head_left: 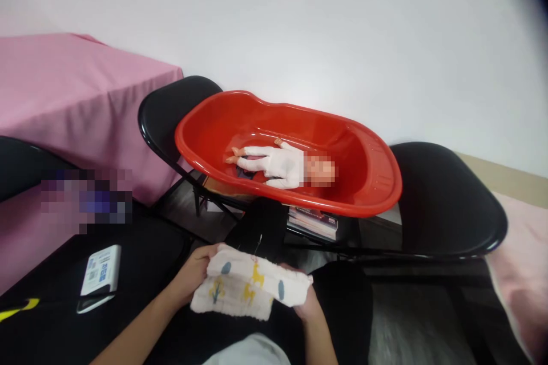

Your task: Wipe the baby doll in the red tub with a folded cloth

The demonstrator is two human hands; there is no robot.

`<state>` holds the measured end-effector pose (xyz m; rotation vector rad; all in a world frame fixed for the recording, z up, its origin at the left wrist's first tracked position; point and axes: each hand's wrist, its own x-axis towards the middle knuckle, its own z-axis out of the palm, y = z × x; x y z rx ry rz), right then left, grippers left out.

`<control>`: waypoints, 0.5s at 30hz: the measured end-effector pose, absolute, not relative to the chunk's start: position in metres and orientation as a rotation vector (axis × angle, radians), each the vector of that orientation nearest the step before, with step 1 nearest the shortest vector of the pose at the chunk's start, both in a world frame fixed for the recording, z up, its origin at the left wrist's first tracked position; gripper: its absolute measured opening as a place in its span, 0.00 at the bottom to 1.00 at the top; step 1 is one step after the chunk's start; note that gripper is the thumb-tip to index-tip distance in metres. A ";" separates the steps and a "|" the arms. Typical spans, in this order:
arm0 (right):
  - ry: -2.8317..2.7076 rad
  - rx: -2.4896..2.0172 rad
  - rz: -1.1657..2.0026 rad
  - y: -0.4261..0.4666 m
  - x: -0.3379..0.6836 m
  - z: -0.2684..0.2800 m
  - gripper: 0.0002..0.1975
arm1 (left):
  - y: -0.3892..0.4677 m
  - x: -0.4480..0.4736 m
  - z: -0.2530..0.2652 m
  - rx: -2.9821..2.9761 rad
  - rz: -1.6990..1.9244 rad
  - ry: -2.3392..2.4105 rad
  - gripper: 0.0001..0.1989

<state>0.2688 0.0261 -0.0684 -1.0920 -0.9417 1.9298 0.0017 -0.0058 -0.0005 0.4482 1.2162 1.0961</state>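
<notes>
Left hand: closed on one end of the cloth.
Right hand: mostly hidden, pinching the other end, keeping it spread flat.
Cloth: held over the lap, just short of the tub.
Doll: lying face-up inside the tub, propped across two chairs.

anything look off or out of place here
The red tub sits across two black chairs rather than on a flat surface, tilted, with books under it. A doll lies in the dry tub. Both hands, left hand and right hand, hold a folded cloth. Nothing looks spilled or broken.
</notes>
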 end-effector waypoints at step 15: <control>-1.085 -0.852 1.666 0.035 0.285 -0.001 0.19 | 0.012 0.006 0.059 0.944 1.189 1.173 0.06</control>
